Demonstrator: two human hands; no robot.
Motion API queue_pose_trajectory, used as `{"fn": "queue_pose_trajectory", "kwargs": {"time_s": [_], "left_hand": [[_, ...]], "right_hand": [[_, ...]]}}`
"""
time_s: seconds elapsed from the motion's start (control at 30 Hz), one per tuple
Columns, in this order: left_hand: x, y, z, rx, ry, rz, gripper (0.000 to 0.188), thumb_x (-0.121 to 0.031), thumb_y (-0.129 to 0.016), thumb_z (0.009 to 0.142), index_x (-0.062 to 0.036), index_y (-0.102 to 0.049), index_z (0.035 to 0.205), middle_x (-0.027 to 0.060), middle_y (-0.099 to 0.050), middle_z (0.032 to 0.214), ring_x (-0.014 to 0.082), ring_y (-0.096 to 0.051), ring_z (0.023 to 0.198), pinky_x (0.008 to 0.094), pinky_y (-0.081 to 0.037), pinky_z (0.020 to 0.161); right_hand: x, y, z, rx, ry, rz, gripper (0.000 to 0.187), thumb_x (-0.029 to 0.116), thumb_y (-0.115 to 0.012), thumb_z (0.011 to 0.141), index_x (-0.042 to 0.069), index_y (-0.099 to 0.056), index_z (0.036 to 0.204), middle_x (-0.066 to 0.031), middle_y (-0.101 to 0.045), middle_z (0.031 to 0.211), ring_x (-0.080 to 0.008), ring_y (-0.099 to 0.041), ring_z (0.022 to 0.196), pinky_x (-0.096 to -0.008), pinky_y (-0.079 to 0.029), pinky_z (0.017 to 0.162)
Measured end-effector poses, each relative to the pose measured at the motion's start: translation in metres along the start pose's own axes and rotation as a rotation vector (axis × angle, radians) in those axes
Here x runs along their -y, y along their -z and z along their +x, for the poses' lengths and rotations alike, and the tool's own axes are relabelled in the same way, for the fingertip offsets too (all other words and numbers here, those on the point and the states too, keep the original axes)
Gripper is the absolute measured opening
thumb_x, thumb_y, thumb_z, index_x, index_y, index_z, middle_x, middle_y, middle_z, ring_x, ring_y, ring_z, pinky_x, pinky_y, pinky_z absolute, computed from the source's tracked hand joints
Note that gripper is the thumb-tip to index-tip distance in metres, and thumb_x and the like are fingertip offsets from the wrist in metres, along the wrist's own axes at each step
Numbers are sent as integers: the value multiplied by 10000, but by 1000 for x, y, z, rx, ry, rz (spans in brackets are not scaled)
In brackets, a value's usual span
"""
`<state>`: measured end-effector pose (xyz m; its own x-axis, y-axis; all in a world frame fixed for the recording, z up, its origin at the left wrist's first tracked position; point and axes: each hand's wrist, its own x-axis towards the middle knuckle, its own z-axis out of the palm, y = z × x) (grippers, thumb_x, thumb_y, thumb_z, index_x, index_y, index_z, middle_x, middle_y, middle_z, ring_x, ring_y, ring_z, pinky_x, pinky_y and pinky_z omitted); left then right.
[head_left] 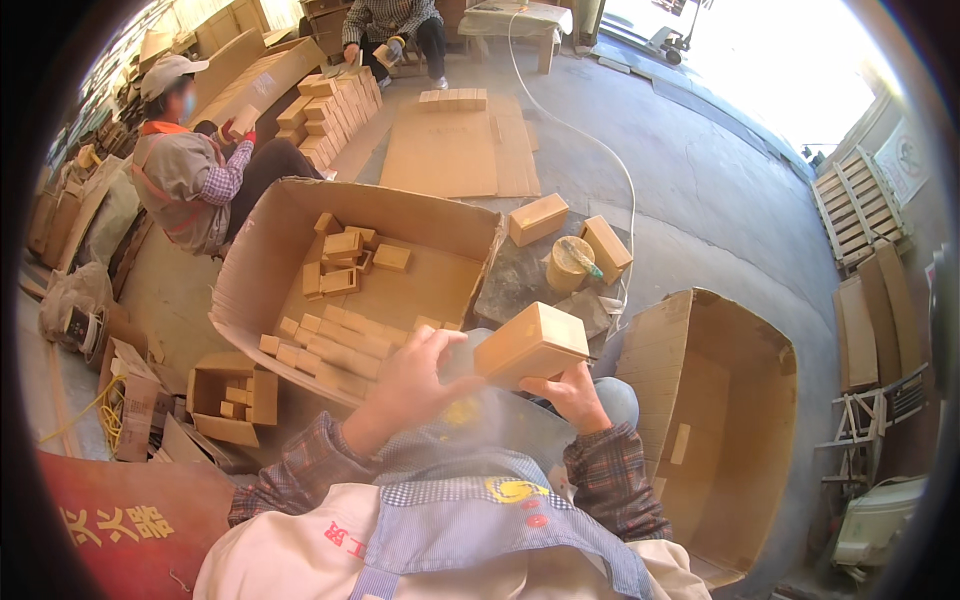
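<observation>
A pale wooden box with a flat panel on one face is held up in front of me. My right hand grips it from below at its right end. My left hand is open to the left of the box, thumb and fingers apart; whether the thumb tip touches the box is hard to tell. Beyond my left hand stands a large open carton with loose small wooden boxes and packed rows of them inside. Two more wooden boxes, one and another, lie beside a round tub with a brush-like tool on it.
An open carton stands at my right, a small carton of wooden pieces at lower left. Two people sit farther off: one at left, one at the back, by stacked wooden boxes. A pale hose crosses the floor.
</observation>
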<state>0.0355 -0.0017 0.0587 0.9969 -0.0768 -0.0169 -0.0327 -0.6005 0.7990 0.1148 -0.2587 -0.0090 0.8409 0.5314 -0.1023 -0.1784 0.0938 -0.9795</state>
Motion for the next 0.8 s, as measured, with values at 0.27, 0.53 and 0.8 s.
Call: {"fn": "queue_pose_trajectory", "kwargs": {"time_s": [0.27,0.53,0.8], "left_hand": [[-17,-39,19,-96,-132,-6,717,-387,-928,773,-25,-639,1320,163,-704,1211,333,-718,1084,405,-578,918],[2,-32,21,-143,-163,70,627,-307,-927,761,-57,-668,1274,141,-729,1128,350,-738,971,405,-594,838],[22,-39,5,75,-165,258,580,-272,-914,705,-86,-681,1203,115,-706,1028,325,-717,918,419,-576,777]], "right_hand": [[-41,-24,-18,14,-61,145,540,31,-810,872,8,-598,1368,-65,-677,1302,-167,-655,1178,-358,-549,991],[-2,43,3,-56,-148,-119,432,-87,-658,914,-57,-632,1343,-125,-717,1288,-177,-693,1167,-328,-548,1019],[-2,108,142,-619,251,-1256,208,178,-786,881,41,-757,1035,-150,-708,1007,-347,-682,994,-474,-534,894]]}}
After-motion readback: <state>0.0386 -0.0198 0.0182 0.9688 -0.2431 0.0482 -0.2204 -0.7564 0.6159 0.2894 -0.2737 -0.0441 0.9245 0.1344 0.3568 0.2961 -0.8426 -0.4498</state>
